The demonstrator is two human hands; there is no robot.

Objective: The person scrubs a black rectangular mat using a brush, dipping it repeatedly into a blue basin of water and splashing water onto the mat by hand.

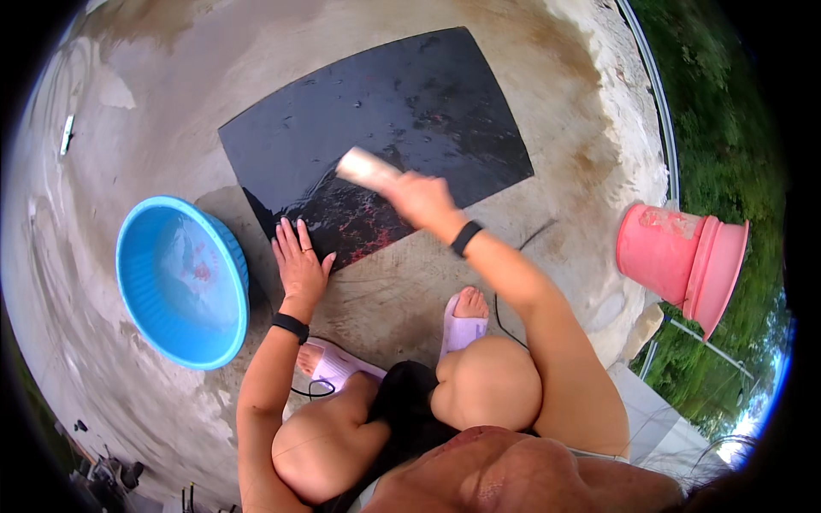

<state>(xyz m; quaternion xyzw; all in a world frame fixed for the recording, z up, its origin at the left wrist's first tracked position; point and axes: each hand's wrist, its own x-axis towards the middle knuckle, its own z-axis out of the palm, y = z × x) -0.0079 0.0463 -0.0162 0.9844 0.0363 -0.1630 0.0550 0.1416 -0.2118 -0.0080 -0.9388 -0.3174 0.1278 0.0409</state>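
A wet black mat (385, 96) with reddish patches lies flat on the concrete ground. My left hand (300, 266) presses palm down at the mat's near left corner, its fingers spread and holding nothing. Over the near part of the mat, my right hand (420, 200) grips a pale, blurred handheld object (367, 168), perhaps a brush; its underside is hidden. To the left of my left hand stands a blue plastic basin (240, 282) holding water, with something reddish visible in it.
A stack of pink plastic buckets (664, 253) stands at the right by the ground's edge, near a metal rail (660, 109) and greenery. A thin black cable (503, 320) runs by my feet in pink slippers (465, 332). A small pale object (67, 134) lies far left.
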